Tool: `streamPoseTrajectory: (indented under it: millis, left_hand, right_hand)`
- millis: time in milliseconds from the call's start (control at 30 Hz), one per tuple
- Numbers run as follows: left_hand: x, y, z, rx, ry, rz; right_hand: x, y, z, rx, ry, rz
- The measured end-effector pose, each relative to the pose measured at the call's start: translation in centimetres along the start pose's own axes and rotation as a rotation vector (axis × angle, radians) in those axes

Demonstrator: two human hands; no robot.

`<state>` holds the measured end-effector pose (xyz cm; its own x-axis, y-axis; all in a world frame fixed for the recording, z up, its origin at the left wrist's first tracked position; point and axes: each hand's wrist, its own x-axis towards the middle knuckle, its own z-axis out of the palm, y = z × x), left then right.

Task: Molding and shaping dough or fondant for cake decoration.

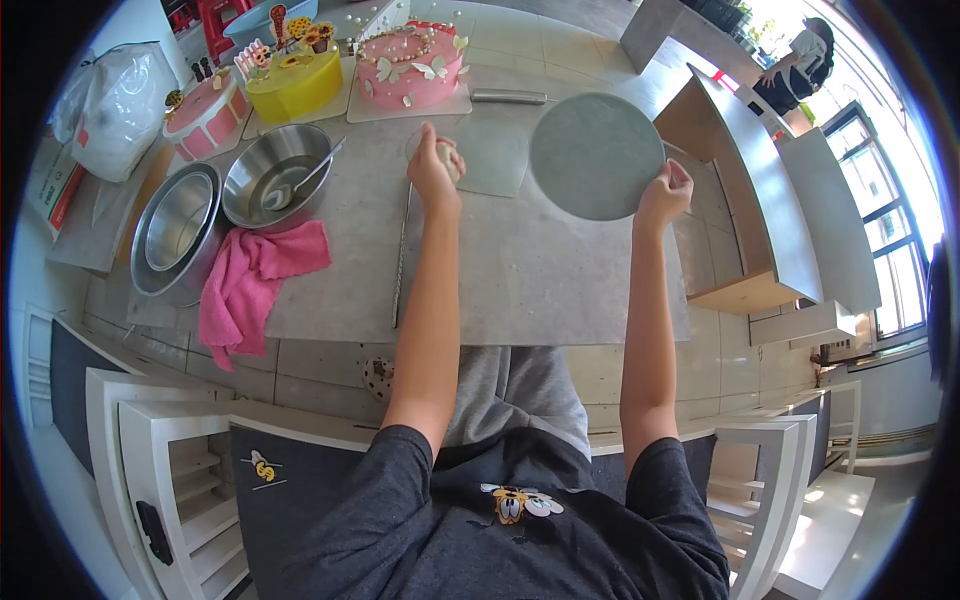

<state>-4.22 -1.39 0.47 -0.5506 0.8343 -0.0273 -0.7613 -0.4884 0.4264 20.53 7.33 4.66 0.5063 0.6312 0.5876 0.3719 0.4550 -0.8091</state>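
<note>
My left hand (436, 169) is closed around a pale, dough-like lump (450, 159), partly hidden by the fingers. My right hand (663, 193) grips the right edge of a round grey-green disc (596, 156), which is raised off the tabletop. Between the hands, a translucent sheet (491, 155) lies flat on the grey table (525, 292). A thin, patterned rod (401, 262) rests beside my left forearm. Beyond the sheet is a metal cylinder (508, 96) with a narrow tip.
At left stand nested steel bowls (180, 217), a bowl with liquid and a spoon (277, 176), and a pink cloth (262, 262) over the table edge. Behind them are pink (411, 71) and yellow (296, 82) decorated cakes. Someone (799, 64) is in the far right background.
</note>
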Motion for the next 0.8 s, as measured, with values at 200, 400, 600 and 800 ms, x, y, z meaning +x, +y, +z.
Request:
streamPoseTrajectory:
  millis: [200, 400, 600, 800]
  left_hand:
    - [-1.5, 1.2, 1.0, 0.857, -0.026, 0.457]
    - [-6.9, 3.9, 2.1, 1.332, -0.196, 0.588]
    - [-10.7, 5.1, 4.3, 0.295, -0.056, 0.049]
    - [-8.8, 1.7, 4.0, -0.207, -0.132, -0.316]
  right_hand:
    - [-3.7, 4.8, -1.6, -0.227, -0.206, 0.123]
    - [-3.2, 6.2, -2.2, -0.259, -0.212, 0.016]
    - [-3.3, 4.9, -2.1, -0.265, -0.063, -0.201]
    - [-4.9, 2.1, -3.3, -0.096, -0.191, -0.477]
